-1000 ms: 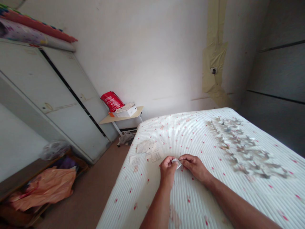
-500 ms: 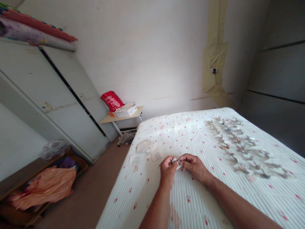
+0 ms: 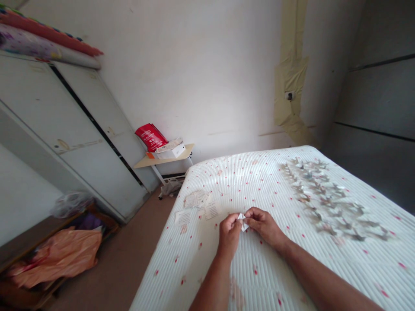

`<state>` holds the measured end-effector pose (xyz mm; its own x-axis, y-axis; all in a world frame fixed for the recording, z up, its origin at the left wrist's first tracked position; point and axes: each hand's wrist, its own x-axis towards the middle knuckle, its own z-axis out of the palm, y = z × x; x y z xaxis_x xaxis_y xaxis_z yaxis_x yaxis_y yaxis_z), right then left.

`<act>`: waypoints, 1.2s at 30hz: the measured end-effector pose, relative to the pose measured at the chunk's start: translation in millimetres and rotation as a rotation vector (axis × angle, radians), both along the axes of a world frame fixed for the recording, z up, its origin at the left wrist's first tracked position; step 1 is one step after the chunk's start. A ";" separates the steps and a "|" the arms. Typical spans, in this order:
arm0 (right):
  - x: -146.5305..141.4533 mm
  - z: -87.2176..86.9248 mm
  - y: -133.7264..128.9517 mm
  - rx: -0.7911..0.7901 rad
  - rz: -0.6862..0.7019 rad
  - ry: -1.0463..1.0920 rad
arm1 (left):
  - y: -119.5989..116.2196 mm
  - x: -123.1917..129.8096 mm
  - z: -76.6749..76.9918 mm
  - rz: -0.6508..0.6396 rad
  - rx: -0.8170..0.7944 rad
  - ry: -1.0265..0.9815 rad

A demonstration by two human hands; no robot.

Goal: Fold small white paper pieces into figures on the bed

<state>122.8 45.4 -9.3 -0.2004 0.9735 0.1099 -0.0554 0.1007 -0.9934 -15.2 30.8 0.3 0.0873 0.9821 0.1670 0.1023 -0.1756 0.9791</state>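
Observation:
A small piece of folded paper [image 3: 243, 223], white and diamond-shaped, is pinched between my two hands above the bed. My left hand [image 3: 229, 231] grips its left side with thumb and fingertips. On the opposite side, my right hand [image 3: 264, 224] holds the paper between thumb and forefinger. Several loose printed paper pieces [image 3: 212, 210] lie flat on the bed, beyond and to the left of my hands. To the right, rows of small folded paper figures [image 3: 337, 201] stand on the bedcover, too blurred to make out singly.
The ribbed white bedcover [image 3: 194, 276] has red dots. Beyond its left corner stands a small table [image 3: 144, 162] with a red bag [image 3: 151, 137] and a white box [image 3: 175, 151]. A grey cabinet [image 3: 84, 142] stands left, near an orange plastic bag [image 3: 61, 252].
The folded paper has turned and opened out between my fingers, now showing a flatter diamond face. Both hands stay in nearly the same place. The whole view has shifted slightly.

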 end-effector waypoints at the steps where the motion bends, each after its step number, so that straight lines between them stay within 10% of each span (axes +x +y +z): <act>1: -0.1 0.0 -0.2 0.010 -0.008 -0.015 | 0.7 0.0 -2.1 -0.002 0.007 0.007; 36: 6.2 5.0 -4.2 0.493 -0.044 -0.513 | 2.7 1.9 -6.6 -0.047 -0.048 -0.157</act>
